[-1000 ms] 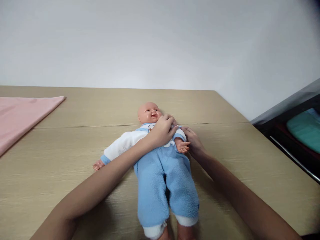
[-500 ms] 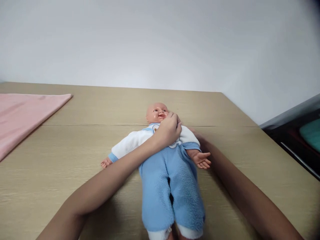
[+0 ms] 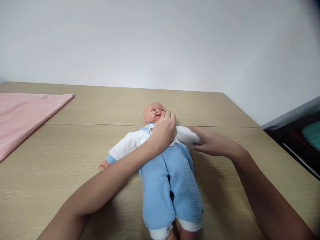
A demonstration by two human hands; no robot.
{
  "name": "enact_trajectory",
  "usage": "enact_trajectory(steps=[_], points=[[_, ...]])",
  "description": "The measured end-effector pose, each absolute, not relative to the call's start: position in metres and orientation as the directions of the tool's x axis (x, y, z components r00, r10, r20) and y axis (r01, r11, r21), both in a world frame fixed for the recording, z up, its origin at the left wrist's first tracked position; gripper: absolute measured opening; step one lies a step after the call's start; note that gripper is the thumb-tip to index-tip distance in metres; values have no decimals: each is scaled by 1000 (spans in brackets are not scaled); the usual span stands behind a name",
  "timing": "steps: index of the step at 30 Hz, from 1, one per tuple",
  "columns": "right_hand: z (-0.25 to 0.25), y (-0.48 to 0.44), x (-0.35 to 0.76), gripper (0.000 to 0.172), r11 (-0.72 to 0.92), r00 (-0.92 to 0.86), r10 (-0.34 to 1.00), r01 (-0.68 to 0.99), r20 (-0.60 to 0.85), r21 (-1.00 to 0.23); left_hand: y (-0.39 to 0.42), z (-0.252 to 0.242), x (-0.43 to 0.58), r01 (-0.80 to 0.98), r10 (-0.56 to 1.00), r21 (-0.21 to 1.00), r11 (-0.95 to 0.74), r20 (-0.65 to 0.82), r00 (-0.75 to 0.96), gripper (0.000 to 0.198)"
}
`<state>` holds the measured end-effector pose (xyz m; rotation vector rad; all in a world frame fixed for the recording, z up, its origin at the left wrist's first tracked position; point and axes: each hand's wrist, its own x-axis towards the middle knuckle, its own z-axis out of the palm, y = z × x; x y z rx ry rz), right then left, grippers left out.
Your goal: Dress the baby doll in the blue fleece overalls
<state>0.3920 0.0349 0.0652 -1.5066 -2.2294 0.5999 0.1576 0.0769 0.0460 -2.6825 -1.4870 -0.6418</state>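
A baby doll (image 3: 153,112) lies on its back, its head away from me, dressed in a blue and white fleece outfit (image 3: 172,186). Across its chest reaches my left hand (image 3: 164,128), fingers curled at the collar by the doll's cheek and shoulder; just what they pinch is partly hidden. My right hand (image 3: 210,141) is closed around the end of the white sleeve (image 3: 187,135) on the right side, covering the doll's hand there. The other sleeve (image 3: 130,144) lies stretched out to the left, with its small hand (image 3: 103,165) showing.
The doll lies on a wooden table (image 3: 75,186) with a seam running across it. A folded pink cloth (image 3: 27,116) lies at the left. Behind stands a pale wall (image 3: 150,43). Beyond the right table edge is a dark object with a teal item (image 3: 311,135) on it.
My right hand has come up from beside the doll's body and closed on the sleeve end, covering the doll's hand. The doll's head and chest have shifted slightly left with my left hand.
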Motion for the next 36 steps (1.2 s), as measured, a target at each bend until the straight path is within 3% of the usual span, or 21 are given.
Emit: enact_trajectory(steps=[3,6,15,18,21,26,28,30,33,36], points=[[72,36,397,47,363,-412,905,876,-102,-316,75,49,155,853,828,109,-510,332,453,27],[69,41,397,39,368,-410,904,891,-123,-265,76,48,154,851,814,47,-523,321,483,27],[50,55,407,72,338,-492,842,800,-220,-495,76,45,153,804,789,131,-580,335,514,22],[43,64,412,72,328,-479,852,803,-210,-498,73,49,150,763,770,194,-617,350,533,26],[37,65,411,61,384,-465,878,825,-112,-415,66,54,138,666,710,270,-696,398,581,23],[31,23,378,57,453,-375,879,849,294,-271,39,48,83,437,657,490,-754,540,526,15],[26,0,361,31,480,-342,854,809,392,-339,22,37,57,474,719,543,-694,568,402,12],[19,-15,350,19,479,-315,870,724,379,-497,4,24,36,529,785,588,-612,533,315,7],[9,-21,348,27,376,-254,926,544,281,-750,-17,7,21,583,855,627,-517,412,315,7],[1,-14,357,30,294,-285,939,387,190,-874,-27,1,21,632,905,649,-424,289,312,16]])
